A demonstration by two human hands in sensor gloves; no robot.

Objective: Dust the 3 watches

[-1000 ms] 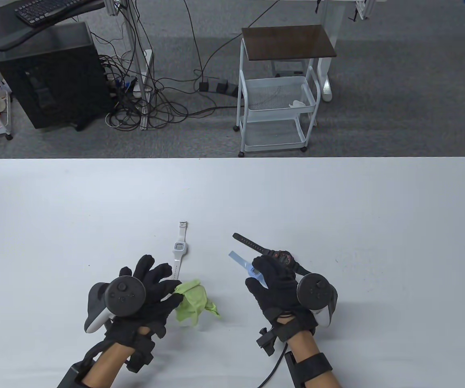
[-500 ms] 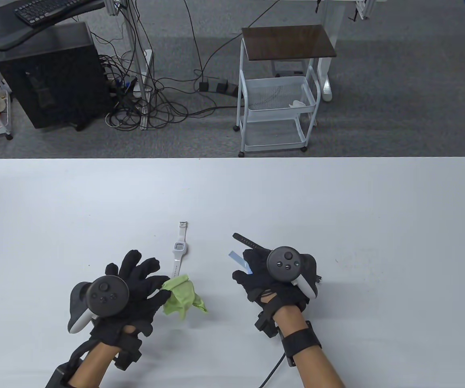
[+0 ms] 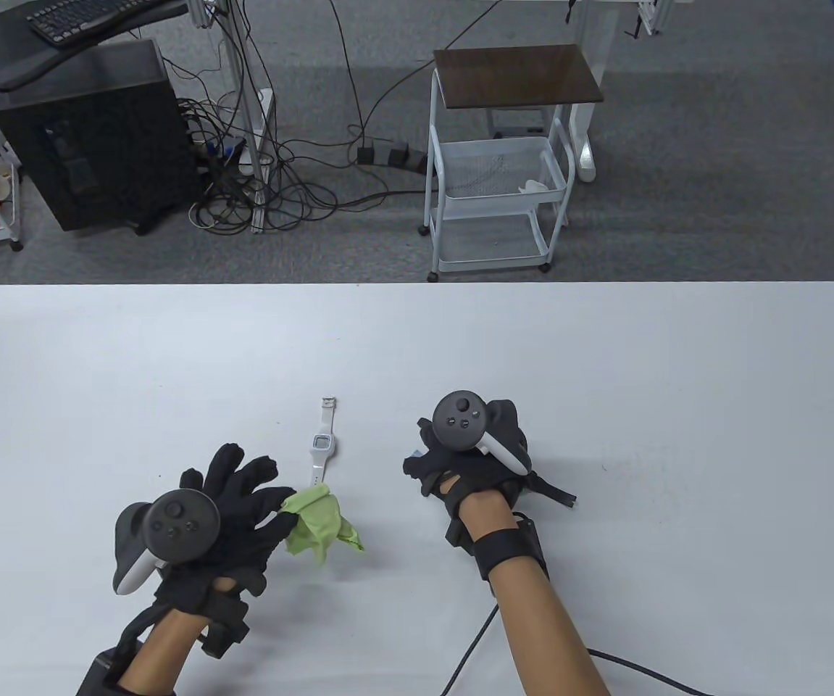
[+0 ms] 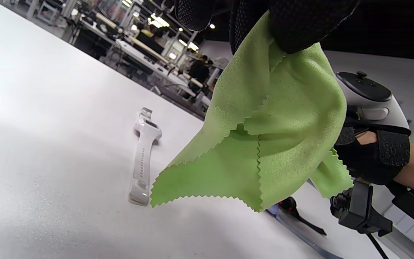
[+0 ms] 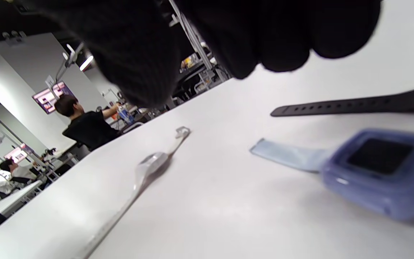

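Three watches on the white table [image 3: 605,362], and the hands sit well apart. Largest first: the left hand [image 3: 232,507] pinches a green cloth [image 3: 319,523] between thumb and fingertips, cloth hanging free above the tabletop, its zigzag edge just beside the white watch's near strap end. The right hand [image 3: 471,453] hovers low over two watches; whether its fingers grip anything cannot be told. The white watch [image 3: 322,444] lies flat between the hands, long axis running away from the person, buckle at the far end, face up. The black watch [image 5: 354,104] lies under the right hand, one strap tip poking out toward the person's right. The blue watch [image 5: 376,169] lies flat just beside it, pale strap pointing toward the white one.
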